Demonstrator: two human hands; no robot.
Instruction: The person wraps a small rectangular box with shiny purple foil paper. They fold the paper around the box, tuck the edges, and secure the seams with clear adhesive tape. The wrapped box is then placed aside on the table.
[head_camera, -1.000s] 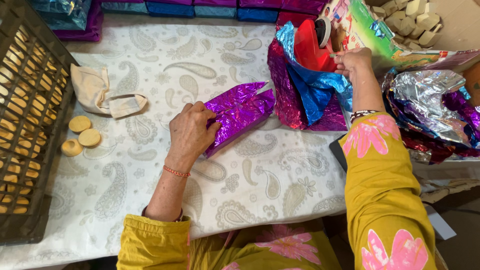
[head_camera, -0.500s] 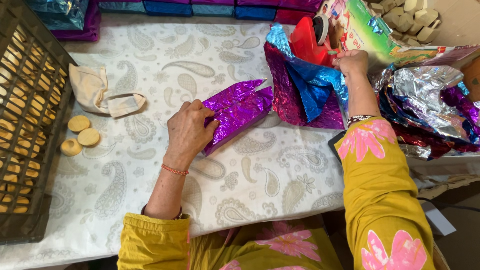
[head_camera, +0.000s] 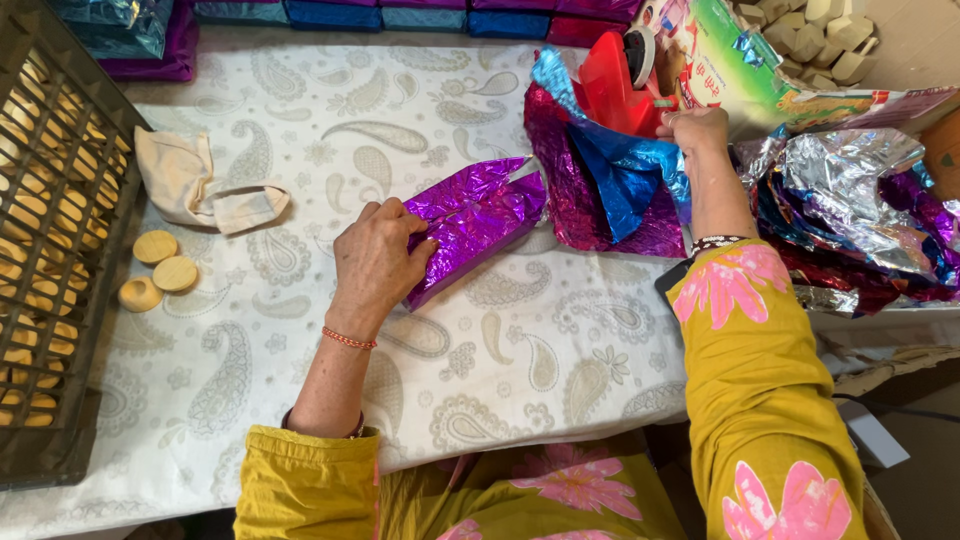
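Purple foil-wrapped packet (head_camera: 478, 222) lying flat on paisley tablecloth (head_camera: 500, 350), pinned at its near end by left hand (head_camera: 378, 262), fingers curled down on foil. Right hand (head_camera: 695, 130) stretched out to red tape dispenser (head_camera: 622, 85), fingers closed at its edge; whether tape is pinched can't be told. Loose blue and magenta foil sheets (head_camera: 610, 185) piled between packet and dispenser. 3 round wooden discs (head_camera: 158, 272) parked near dark plastic crate (head_camera: 50, 250). Beige cloth pouch (head_camera: 195, 185) left beside crate.
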